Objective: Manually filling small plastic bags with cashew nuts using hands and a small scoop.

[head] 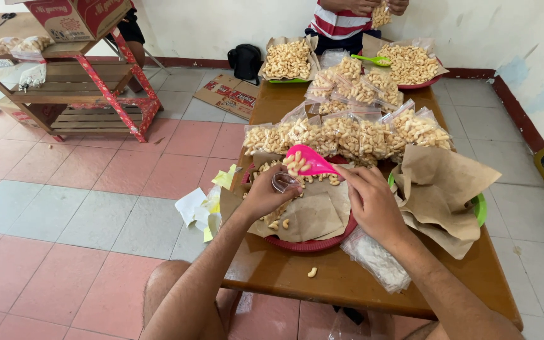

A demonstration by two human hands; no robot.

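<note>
Under rt hand (373, 203), scoop (310, 161) handle hidden, snack type unclear

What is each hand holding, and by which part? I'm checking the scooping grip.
The right hand holds the pink scoop by its handle end; the left hand grips a small clear bag by its mouth.

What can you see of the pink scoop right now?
The pink scoop looks like glossy plastic, with a rounded bowl and a tapering handle. Its bowl holds a few pale snack pieces. The right hand grips the handle, holding it tilted above the red tray, beside the small clear bag in the left hand.
</note>
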